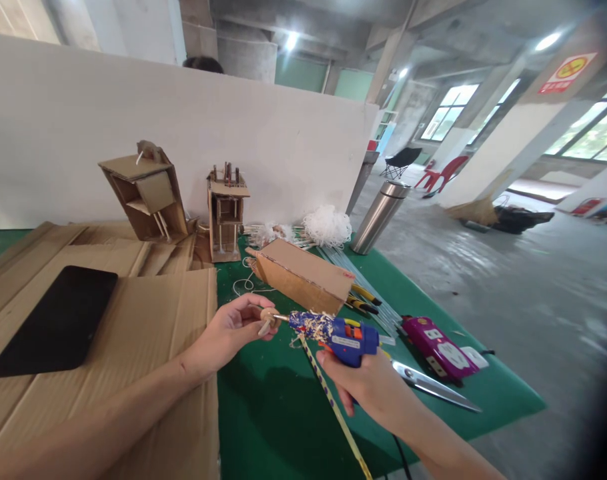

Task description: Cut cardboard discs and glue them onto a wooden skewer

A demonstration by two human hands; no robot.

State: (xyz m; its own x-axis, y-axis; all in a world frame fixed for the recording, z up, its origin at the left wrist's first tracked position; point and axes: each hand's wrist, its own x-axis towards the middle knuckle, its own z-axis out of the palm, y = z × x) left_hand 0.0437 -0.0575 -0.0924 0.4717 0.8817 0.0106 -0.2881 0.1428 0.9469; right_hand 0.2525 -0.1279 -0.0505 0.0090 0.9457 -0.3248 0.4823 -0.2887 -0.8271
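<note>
My right hand (371, 387) is wrapped round the grip of a blue glue gun (341, 335) whose barrel is caked with dried glue and scraps. Its nozzle points left at a small round wooden piece (268, 317) that my left hand (233, 330) pinches between thumb and fingers. The nozzle tip touches or nearly touches the piece. A thin striped stick (333, 407) runs down from under the gun toward the bottom edge. Both hands hover above the green mat (263, 413).
A cardboard box (306, 275) lies just beyond the hands. Two cardboard models (146, 197) (226, 210) stand by a white partition. Scissors (433, 387), a purple power strip (433, 343), a steel flask (378, 217), white string (327, 225), a black pad (58, 320) on cardboard sheets.
</note>
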